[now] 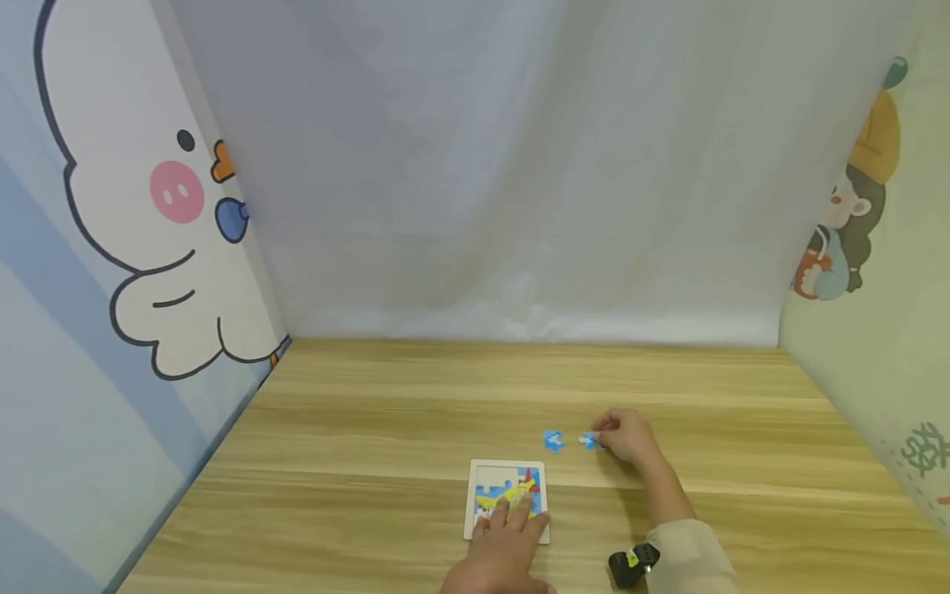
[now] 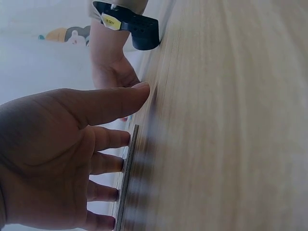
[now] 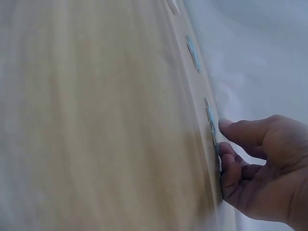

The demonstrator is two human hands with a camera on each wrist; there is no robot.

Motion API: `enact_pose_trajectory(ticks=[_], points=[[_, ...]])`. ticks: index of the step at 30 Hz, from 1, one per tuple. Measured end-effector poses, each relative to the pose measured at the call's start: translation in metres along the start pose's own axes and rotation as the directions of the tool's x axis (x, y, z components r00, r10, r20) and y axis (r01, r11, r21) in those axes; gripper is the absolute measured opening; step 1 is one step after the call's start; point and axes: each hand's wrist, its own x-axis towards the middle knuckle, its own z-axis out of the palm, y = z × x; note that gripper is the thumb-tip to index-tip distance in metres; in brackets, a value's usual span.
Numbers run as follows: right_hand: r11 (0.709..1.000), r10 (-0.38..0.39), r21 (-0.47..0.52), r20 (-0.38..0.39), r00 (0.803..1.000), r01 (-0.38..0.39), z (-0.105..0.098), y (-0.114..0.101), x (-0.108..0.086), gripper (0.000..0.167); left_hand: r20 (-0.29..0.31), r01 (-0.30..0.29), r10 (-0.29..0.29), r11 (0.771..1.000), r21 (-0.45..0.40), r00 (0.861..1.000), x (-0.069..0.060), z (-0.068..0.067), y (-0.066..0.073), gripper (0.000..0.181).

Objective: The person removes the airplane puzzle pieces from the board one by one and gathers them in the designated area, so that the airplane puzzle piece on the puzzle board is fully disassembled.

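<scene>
My left hand (image 1: 505, 549) rests on the jigsaw puzzle in its pale square frame (image 1: 469, 495), fingers spread over the yellow plane picture. In the left wrist view the same hand (image 2: 62, 154) has straight fingers on the edge of the board, thumb apart from it. My right hand (image 1: 627, 437) is beyond the frame to the right, its curled fingertips on a blue-and-white puzzle piece (image 1: 588, 440). That piece (image 3: 210, 115) lies flat on the table, partly hidden by the fingers. A second blue puzzle piece (image 1: 553, 440) lies just left of it.
The wooden table (image 1: 356, 445) runs back to a grey-white curtain (image 1: 482, 181). Cartoon-printed walls stand at the left and right. A black wrist camera (image 1: 629, 567) sits at the right sleeve (image 1: 690, 553). The upper part of the frame shows a bare gap in the puzzle.
</scene>
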Motion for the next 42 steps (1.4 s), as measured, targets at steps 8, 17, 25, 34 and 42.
enact_pose_trajectory(ticks=[8, 17, 25, 34, 42], points=[[0.999, -0.025, -0.025, -0.006, 1.0, 0.025, -0.001, -0.012, -0.019, 0.027, -0.02, -0.014, 0.014, 1.0, 0.024, 1.0, 0.001, 0.0, -0.001, 0.077], [0.994, -0.109, 0.026, 0.047, 0.993, 0.108, -0.003, -0.015, -0.031, 0.03, -0.017, -0.005, 0.005, 1.0, 0.019, 1.0, -0.001, -0.001, -0.002, 0.078], [0.986, -0.149, 0.08, 0.066, 0.987, 0.144, -0.001, -0.014, -0.035, 0.032, -0.019, -0.005, 0.005, 1.0, 0.006, 1.0, 0.001, 0.002, -0.003, 0.079], [0.978, -0.131, 0.176, 0.086, 0.988, 0.114, 0.006, -0.017, -0.04, 0.039, -0.017, -0.002, 0.002, 1.0, -0.015, 1.0, 0.001, 0.002, -0.002, 0.079], [0.967, -0.206, 0.179, 0.123, 0.971, 0.183, 0.017, -0.021, -0.037, 0.039, 0.0, 0.003, -0.003, 0.999, -0.042, 1.0, 0.002, 0.002, -0.004, 0.08]])
